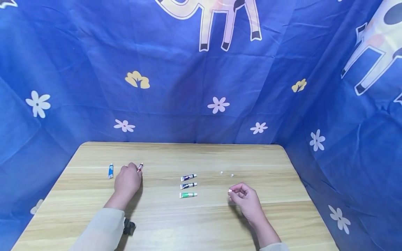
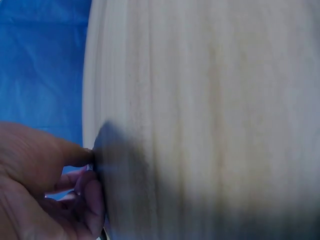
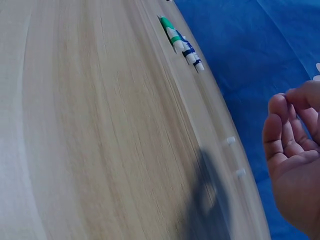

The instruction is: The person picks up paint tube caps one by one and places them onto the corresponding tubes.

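Note:
My left hand [image 1: 128, 179] reaches down at the table's left side, between a blue paint tube [image 1: 111, 171] and a red paint tube [image 1: 140, 167]. In the left wrist view its thumb and curled fingers pinch a small whitish end [image 2: 90, 167] of what looks like another paint tube, mostly hidden under the hand. My right hand [image 1: 246, 200] is raised over the table's right half and pinches a small white cap [image 1: 230, 190] between thumb and forefinger. Two more white caps, one nearer [image 1: 232, 175] and one farther [image 1: 221, 172], lie beyond it.
In mid-table lie a purple-banded tube [image 1: 188, 177], a dark blue tube [image 1: 188, 185] and a green tube [image 1: 188, 195], stacked in a column with their narrow ends to the right. A blue patterned cloth [image 1: 176, 104] hangs along the wooden table's [image 1: 163, 223] far edge and sides.

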Motion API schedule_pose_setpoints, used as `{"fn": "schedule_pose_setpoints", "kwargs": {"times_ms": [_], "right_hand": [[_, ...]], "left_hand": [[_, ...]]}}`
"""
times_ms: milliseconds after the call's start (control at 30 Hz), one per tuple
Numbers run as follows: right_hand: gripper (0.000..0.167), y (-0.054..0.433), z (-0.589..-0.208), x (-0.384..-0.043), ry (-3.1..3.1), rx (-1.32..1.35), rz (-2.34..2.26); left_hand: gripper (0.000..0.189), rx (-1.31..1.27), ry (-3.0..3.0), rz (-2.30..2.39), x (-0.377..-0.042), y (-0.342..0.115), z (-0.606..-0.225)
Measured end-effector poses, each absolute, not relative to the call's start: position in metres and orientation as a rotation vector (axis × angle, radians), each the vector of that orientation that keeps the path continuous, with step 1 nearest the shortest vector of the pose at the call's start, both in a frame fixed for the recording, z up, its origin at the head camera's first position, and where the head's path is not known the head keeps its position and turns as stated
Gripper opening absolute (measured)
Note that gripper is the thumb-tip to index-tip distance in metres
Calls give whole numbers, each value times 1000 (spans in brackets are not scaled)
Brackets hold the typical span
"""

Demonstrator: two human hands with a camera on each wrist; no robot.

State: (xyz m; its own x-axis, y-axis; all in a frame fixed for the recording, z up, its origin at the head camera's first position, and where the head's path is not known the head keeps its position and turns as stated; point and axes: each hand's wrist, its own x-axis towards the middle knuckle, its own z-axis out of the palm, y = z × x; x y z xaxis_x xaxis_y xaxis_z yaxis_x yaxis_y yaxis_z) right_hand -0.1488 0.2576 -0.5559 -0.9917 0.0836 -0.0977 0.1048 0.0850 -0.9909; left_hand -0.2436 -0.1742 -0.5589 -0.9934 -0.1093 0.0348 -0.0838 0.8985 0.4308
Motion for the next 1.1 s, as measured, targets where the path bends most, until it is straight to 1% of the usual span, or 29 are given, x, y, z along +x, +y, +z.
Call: {"fn": "schedule_pose_setpoints", "kwargs": {"times_ms": [333, 533, 667, 800, 1000, 1100], "right_hand": [[22, 249, -553, -145, 2295, 139, -2007], [20, 247, -552, -144, 2307, 94, -1978], [21, 246, -552, -145, 2291, 103, -1980], [22, 245, -552, -146, 2276, 106, -1994], [22, 238, -554, -148, 2251, 82, -2003], [22, 234, -553, -149, 2240, 70, -2001]], "left_hand": [[19, 53, -2940, -672, -237, -175, -558], [22, 96, -2821, -786, -235, -177, -565], [25, 138, -2810, -932, -233, -179, -566], [31, 156, -2813, -1182, -226, -176, -561], [35, 182, -2746, -1723, -210, -159, -555], [36, 183, -2727, -1845, -203, -147, -554]]}}
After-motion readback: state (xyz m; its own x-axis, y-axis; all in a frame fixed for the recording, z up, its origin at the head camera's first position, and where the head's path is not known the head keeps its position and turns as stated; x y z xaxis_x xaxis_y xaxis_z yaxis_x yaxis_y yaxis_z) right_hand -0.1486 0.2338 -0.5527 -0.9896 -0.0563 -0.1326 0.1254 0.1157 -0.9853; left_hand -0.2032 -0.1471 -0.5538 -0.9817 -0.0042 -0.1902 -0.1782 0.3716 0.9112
